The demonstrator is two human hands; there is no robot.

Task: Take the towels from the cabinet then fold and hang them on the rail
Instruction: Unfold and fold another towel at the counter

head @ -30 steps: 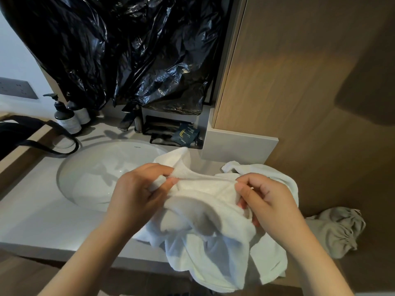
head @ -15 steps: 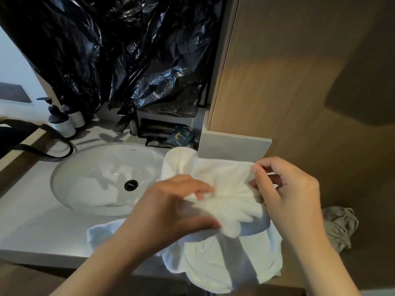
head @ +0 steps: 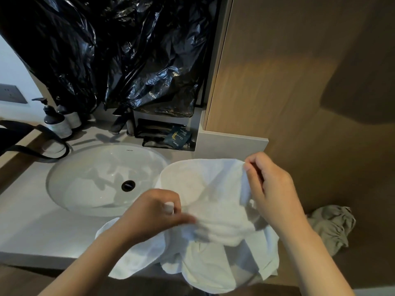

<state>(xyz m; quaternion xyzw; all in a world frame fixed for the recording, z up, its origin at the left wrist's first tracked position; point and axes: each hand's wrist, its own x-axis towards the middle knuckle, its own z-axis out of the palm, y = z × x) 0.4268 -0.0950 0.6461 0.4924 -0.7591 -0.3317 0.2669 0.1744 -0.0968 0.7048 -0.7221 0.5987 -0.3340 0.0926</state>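
Note:
A crumpled white towel (head: 213, 210) is held above the front edge of the grey counter (head: 32, 221), right of the sink. My left hand (head: 154, 212) pinches a lower fold of the towel near its middle. My right hand (head: 271, 189) pinches the towel's upper right edge and lifts it. The loose lower part of the towel hangs over the counter's edge. No rail or cabinet opening shows in this view.
A white oval sink (head: 85, 180) lies left of the towel. Two pump bottles (head: 57, 122) and a black strap (head: 32, 150) are at back left. Black plastic sheeting (head: 117, 50) hangs behind. A wooden panel (head: 288, 71) stands right, with a grey cloth bag (head: 331, 225) below it.
My right hand has risen and moved right along the towel's edge, spreading its top. My left hand has shifted down and right to a lower fold. The sink drain is now uncovered.

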